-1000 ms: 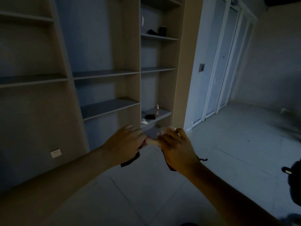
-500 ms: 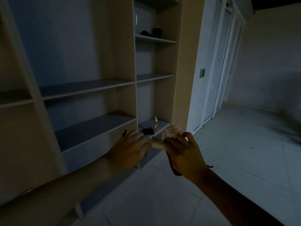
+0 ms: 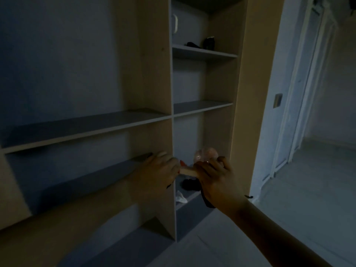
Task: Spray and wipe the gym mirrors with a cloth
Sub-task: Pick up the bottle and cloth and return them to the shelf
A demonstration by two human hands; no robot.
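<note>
Readying the spray bottle point(image 3: 204, 156) before dim shelving point(image 3: 154, 74), no mirror in sight.
Head view: the right hand point(image 3: 213, 182) has its fingers curled round the clear bottle, with a dark cloth point(image 3: 205, 200) dangling beneath. The left hand point(image 3: 156, 172) pinches the pale nozzle. It looks like preparation; next they must find a mirror and aim.

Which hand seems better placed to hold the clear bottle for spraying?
Probably the right hand: its fingers curl round the clear bottle near its neck. The left hand only meets the pale nozzle end, and its grip is unclear.
</note>
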